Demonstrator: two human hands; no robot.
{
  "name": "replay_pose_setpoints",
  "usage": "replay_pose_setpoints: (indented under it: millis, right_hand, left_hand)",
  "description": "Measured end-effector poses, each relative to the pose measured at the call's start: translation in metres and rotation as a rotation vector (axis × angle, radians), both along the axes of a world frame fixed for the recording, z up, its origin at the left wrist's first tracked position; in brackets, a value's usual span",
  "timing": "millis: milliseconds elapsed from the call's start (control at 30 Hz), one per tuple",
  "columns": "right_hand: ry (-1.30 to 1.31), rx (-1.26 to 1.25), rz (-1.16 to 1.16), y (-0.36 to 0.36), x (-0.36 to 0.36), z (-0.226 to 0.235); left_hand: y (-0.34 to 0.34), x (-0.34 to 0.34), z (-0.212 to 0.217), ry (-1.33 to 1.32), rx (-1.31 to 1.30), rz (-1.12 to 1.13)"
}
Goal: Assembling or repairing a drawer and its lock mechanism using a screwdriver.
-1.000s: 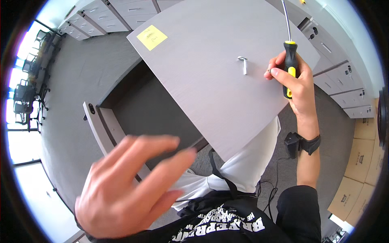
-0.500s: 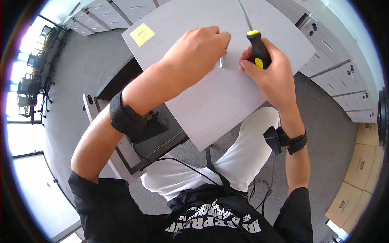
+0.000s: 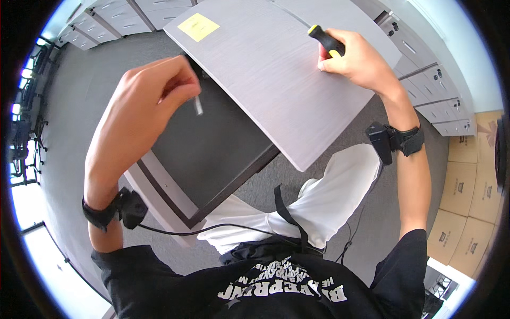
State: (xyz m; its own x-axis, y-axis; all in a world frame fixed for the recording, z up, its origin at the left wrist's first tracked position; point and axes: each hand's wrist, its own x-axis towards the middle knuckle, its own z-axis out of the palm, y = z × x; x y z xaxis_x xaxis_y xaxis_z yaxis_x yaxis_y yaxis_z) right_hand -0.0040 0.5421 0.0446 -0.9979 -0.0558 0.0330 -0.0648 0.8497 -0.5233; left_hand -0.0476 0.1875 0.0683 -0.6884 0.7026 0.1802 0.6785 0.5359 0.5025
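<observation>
My left hand (image 3: 141, 101) hovers over the open drawer, fingers pinched on a short silvery metal rod (image 3: 198, 105). Only the rod's lower end shows, slightly blurred; the fingers hide the rest. My right hand (image 3: 364, 59) is closed around a black-and-yellow screwdriver (image 3: 325, 39) above the far right part of the cabinet top (image 3: 287, 90). Its thin shaft points away from me to the far left, low over or on the surface. Below my left hand, the drawer (image 3: 212, 146) is pulled out on the left side, its dark inside exposed.
A yellow sticky note (image 3: 198, 27) lies near the cabinet top's far left corner. My white-trousered legs (image 3: 334, 181) are close to the near corner. A black cable (image 3: 207, 229) runs from my left wrist across my lap. Cardboard boxes (image 3: 458, 186) are stacked at the right.
My left hand has moved left with the metal rod, from above the cabinet top to over the drawer. My right hand has lowered the screwdriver's shaft toward the far left.
</observation>
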Motion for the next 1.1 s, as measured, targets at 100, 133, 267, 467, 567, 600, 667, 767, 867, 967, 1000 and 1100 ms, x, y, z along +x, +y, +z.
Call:
replay_pose_setpoints:
  millis: [100, 133, 267, 467, 567, 600, 667, 767, 867, 967, 1000, 1100]
  right_hand:
    - [0.019, -0.127, -0.058, 0.011, 0.000, -0.010]
    - [0.032, -0.199, -0.097, 0.014, 0.000, -0.012]
    - [0.080, -0.110, -0.108, 0.021, 0.001, -0.010]
    - [0.083, -0.475, -0.172, 0.030, 0.006, -0.027]
    - [0.093, -0.470, -0.184, 0.033, 0.008, -0.027]
    - [0.076, -0.521, -0.211, 0.033, 0.010, -0.030]
    - [0.097, -0.549, -0.215, 0.034, 0.013, -0.031]
    - [0.139, -0.707, -0.242, 0.035, 0.017, -0.027]
    - [0.112, -0.533, -0.189, 0.026, 0.012, -0.025]
    - [0.110, -0.528, -0.196, 0.025, 0.009, -0.029]
    - [0.115, -0.537, -0.228, 0.029, 0.011, -0.033]
    - [0.131, -0.547, -0.318, 0.040, 0.022, -0.025]
  left_hand:
    - [-0.025, 0.000, -0.003, -0.140, -0.003, 0.074]
    - [-0.032, -0.001, -0.005, -0.144, 0.007, 0.063]
    - [-0.050, -0.005, -0.011, -0.297, 0.084, 0.078]
    - [-0.076, -0.011, -0.039, -0.428, 0.264, 0.124]
    - [-0.071, -0.013, -0.068, -0.507, 0.301, 0.131]
    - [-0.068, -0.012, -0.074, -0.555, 0.300, 0.135]
    - [-0.067, -0.012, -0.085, -0.599, 0.283, 0.130]
    - [-0.070, -0.010, -0.107, -0.628, 0.290, 0.188]
    - [-0.087, -0.008, -0.112, -0.516, 0.252, 0.285]
    - [-0.082, -0.004, -0.106, -0.512, 0.220, 0.304]
    - [-0.076, -0.004, -0.100, -0.478, 0.141, 0.318]
    - [-0.070, -0.005, -0.082, -0.324, 0.112, 0.259]
